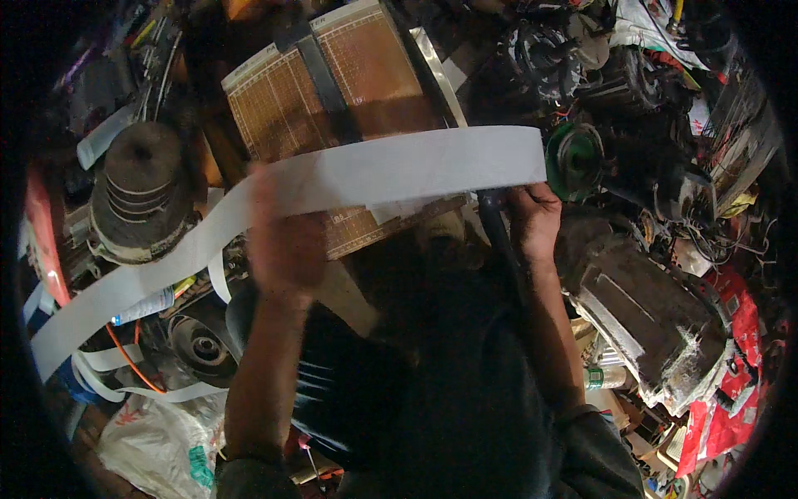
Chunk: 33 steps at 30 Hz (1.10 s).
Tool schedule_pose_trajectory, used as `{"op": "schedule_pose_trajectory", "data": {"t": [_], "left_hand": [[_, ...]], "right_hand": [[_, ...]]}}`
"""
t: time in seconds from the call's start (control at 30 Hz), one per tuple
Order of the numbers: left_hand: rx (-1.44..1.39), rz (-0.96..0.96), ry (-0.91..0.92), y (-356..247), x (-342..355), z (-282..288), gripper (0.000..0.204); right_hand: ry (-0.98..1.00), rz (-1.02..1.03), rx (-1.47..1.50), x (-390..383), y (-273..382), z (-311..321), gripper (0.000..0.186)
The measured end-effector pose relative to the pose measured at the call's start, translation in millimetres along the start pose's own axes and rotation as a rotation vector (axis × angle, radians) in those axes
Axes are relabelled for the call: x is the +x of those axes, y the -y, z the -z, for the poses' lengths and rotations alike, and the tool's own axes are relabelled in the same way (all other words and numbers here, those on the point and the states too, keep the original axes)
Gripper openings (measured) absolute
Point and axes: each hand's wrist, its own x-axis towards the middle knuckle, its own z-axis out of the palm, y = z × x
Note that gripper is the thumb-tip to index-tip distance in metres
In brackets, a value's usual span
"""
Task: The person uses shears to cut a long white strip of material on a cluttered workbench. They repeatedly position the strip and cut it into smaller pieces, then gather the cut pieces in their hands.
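1. Across the middle of the frame, a long, flat white strip (416, 166) runs from the right of centre over to the lower left; its squared right end stands free over the dark background, and its left stretch curves downward.
2. Left of centre, the left hand (287, 245), blurred, lies against the strip; whether its fingers are spread or pinching cannot be told.
3. Right of centre, the right hand (536, 216) has its fingers curled at the strip's lower edge, near the squared end; whether they pinch it cannot be told.
4. At upper centre, a brown cutting board with a pale printed grid (374, 62) lies tilted, partly covered by the strip and crossed by a black bar (322, 79).
5. Just left of the right hand, a black rod-like handle (496, 224) slants downward.
6. At left, a dark, stacked round metal body (143, 162) stands behind the strip, which covers part of its lower edge; below are an orange cord (125, 353) and a dark ringed wheel (202, 345).
7. At lower left, a crumpled whitish plastic bag (158, 441).
8. At right, a green round disc (575, 162) sits just beyond the strip's end; below it, a grey block-shaped metal casing (640, 299) beside red plastic packaging (731, 378).
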Motion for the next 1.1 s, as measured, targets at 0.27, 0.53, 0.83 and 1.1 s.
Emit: {"op": "schedule_pose_trajectory", "data": {"t": [0.27, 0.53, 0.83, 1.1], "left_hand": [[0.198, -0.24, -0.144, -31.8, 13.0, -22.2, 0.04], [0.39, -0.476, 0.322, 36.2, 116.5, -204.0, 0.051], [0.094, -0.232, 0.031, -68.1, 87.2, -67.1, 0.039], [0.486, -0.8, -0.379, -166.2, 60.9, -7.3, 0.04]], "right_hand": [[-0.032, 0.015, 0.105, -1.6, -10.5, -6.6, 0.02], [-0.004, 0.074, 0.047, -7.8, 3.1, -18.4, 0.025], [-0.034, -0.01, -0.037, -6.0, -5.4, -11.8, 0.028], [-0.038, -0.038, 0.055, -2.4, -8.5, -9.5, 0.028]]}}
